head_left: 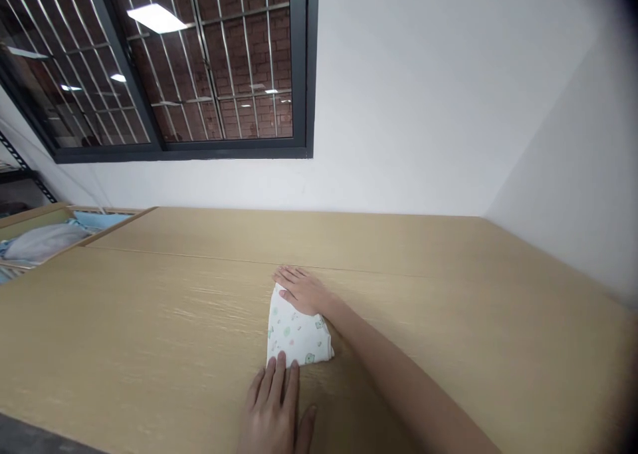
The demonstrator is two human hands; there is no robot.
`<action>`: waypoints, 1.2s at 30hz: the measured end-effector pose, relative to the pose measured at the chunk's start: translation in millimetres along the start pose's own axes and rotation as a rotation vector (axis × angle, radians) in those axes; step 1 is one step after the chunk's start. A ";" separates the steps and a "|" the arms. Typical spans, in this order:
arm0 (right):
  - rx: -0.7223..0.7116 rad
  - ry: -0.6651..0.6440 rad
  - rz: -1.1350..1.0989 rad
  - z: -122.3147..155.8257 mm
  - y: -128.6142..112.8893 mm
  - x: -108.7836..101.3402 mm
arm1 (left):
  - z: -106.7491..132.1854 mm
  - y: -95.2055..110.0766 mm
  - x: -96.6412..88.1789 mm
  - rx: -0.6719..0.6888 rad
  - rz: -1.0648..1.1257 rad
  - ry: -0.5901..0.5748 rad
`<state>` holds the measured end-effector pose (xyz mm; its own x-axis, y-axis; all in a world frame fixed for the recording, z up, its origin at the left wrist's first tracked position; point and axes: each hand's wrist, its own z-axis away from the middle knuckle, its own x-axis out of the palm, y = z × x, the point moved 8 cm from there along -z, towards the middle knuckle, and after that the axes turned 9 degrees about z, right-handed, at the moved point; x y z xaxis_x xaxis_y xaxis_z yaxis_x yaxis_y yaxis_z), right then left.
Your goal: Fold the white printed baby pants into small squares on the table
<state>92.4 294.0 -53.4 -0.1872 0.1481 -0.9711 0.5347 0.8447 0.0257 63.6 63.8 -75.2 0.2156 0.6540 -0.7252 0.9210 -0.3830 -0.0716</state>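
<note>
A folded white cloth (296, 334) with small green and pink prints lies flat on the wooden tabletop (149, 334), near its middle. Across the cloth's far edge rests my right hand (302, 289), palm down with fingers stretched out. Its fingertips reach past the cloth toward the left. My left hand (274, 407) lies at the near edge, fingers extended, with the fingertips touching the cloth's lower left part. Neither hand grips the fabric. The cloth's upper right portion is hidden under my right hand and wrist.
A seam crosses the tabletop beyond the cloth. At the far left stands a wooden-edged crib or box (119, 225) holding pale blue and white bedding (47, 241). A white wall (399, 108) and a dark-framed barred window (234, 149) rise behind the table.
</note>
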 end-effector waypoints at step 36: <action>0.447 0.131 -0.659 90.8 6.0 -46.8 | -111.1 -128.7 21.4 -0.401 0.868 -0.562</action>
<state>179.1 245.5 -29.3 -0.6590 -0.2266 -0.7172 0.5544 0.4980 -0.6668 -14.2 199.6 -5.4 0.7543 -0.1620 -0.6363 0.5888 -0.2621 0.7646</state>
